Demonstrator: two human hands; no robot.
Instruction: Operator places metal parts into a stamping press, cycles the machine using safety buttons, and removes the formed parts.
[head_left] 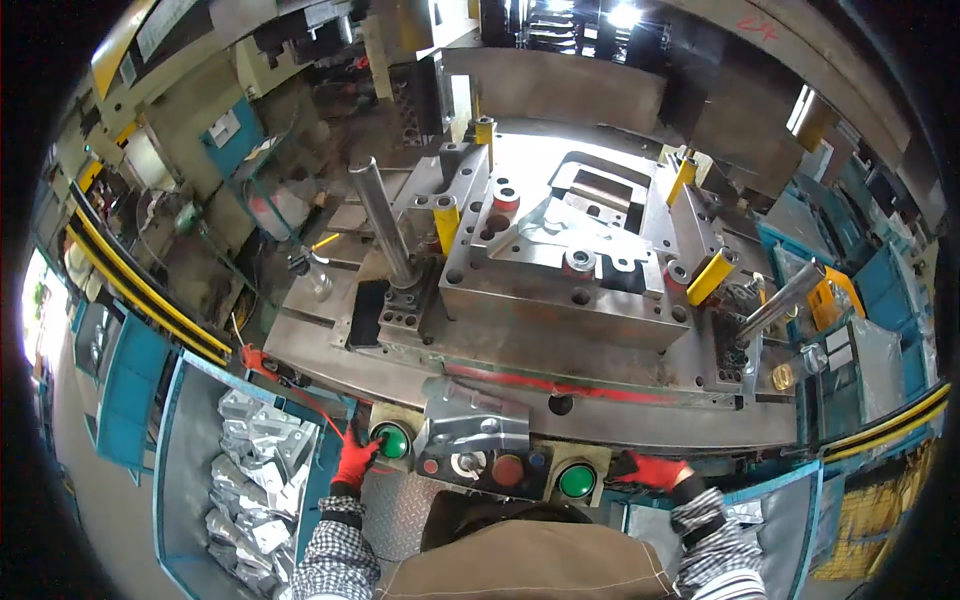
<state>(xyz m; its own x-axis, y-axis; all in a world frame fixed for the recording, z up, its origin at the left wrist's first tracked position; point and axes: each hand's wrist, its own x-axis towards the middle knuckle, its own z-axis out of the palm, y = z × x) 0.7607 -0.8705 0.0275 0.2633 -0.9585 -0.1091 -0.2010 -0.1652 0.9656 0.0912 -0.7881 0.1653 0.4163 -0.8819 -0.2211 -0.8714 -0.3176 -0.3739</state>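
My left hand point(355, 460), in a red glove, is beside the left green push button point(390, 440), thumb and fingers apart. On the other side my right hand point(652, 470), also red-gloved with dark fingertips, reaches toward the right green push button point(577, 481); its fingers look stretched out. I cannot make out whether either hand presses. Between the buttons, a bent grey sheet-metal part point(480, 422) rests above the control panel point(525, 478). Farther back, a shiny flat metal part point(570, 232) lies on the lower die point(570, 310) of the press.
A blue bin point(172, 470) at left holds many stamped metal pieces point(255, 480). Steel guide posts point(383, 220) and yellow posts point(712, 277) rise around the die. A red-handled tool point(262, 362) lies by the bed's left edge. Yellow-black bars point(140, 285) flank the press.
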